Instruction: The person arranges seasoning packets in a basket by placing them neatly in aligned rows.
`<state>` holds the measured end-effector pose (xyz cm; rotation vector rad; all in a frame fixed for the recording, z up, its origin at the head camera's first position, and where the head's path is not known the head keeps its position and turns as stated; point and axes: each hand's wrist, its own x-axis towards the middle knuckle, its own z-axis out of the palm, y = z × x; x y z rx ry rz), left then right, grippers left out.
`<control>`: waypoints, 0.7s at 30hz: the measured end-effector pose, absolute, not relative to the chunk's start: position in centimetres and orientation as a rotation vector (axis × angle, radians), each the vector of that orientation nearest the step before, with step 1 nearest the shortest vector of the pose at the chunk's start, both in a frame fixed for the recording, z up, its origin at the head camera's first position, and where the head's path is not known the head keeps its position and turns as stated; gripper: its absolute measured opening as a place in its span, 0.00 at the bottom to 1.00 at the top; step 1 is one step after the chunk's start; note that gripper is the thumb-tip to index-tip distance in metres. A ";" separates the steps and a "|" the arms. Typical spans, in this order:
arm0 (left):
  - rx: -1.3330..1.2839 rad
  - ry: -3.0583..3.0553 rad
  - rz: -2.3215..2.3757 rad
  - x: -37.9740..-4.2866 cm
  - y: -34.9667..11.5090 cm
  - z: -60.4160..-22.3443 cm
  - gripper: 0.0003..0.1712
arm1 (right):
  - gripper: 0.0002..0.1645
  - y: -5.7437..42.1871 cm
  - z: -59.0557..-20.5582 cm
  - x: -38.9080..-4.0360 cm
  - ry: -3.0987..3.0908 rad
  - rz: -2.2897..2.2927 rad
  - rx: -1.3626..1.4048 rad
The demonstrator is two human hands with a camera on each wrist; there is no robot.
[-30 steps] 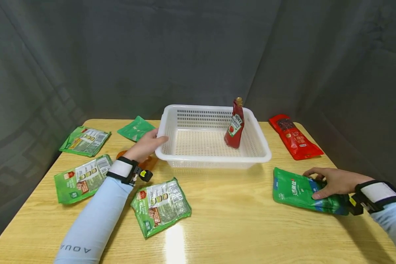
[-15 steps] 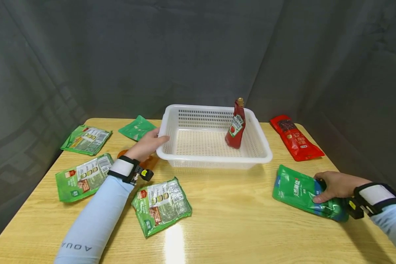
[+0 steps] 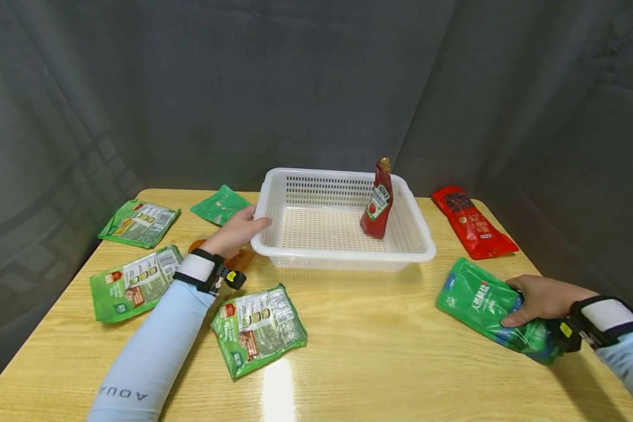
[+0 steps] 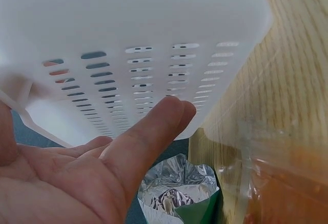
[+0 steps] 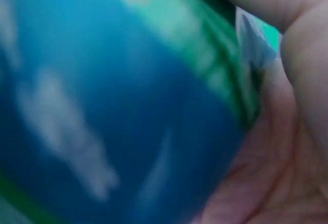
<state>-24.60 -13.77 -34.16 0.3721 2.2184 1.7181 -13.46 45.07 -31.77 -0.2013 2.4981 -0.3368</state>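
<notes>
My left hand [image 3: 235, 232] holds the left rim of a white plastic basket [image 3: 343, 254], thumb over the edge. In the left wrist view its fingers [image 4: 148, 137] lie against the basket's slotted outer wall [image 4: 154, 24]. A red ketchup pouch [image 3: 378, 205] with a gold cap stands tilted inside the basket, at its right side. At the table's right, my right hand [image 3: 545, 299] grips a green pouch [image 3: 477, 302] by its edge, thumb on top. The right wrist view shows the pouch's blue part [image 5: 128, 106] close up and blurred.
A red packet [image 3: 472, 223] lies right of the basket. Several green packets lie to the left: one at the back [image 3: 139, 224], one mid-left [image 3: 136, 284], one in front [image 3: 258, 329]. A green pouch [image 3: 220, 205] and an orange packet [image 4: 287, 183] lie near my left hand.
My right hand has taken hold of the green pouch, which has turned, its far end tipping upward and its near end shifting toward me. The left hand and basket stay nearly still.
</notes>
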 end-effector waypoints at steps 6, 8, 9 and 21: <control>0.397 2.213 1.730 -24.7 -13.9 -34.2 0.35 | 0.38 44.8 -31.6 -13.5 2.576 -0.362 -0.156; 0.398 2.214 1.725 -24.7 -13.9 -34.2 0.35 | 0.37 44.5 -31.4 -13.5 2.604 -0.370 -0.089; 0.397 2.213 1.724 -24.7 -13.8 -34.3 0.35 | 0.35 44.4 -31.3 -13.5 2.604 -0.412 -0.053; 0.426 2.177 1.741 -24.8 -14.1 -34.5 0.36 | 0.43 42.6 -31.5 -14.9 2.483 -1.338 0.366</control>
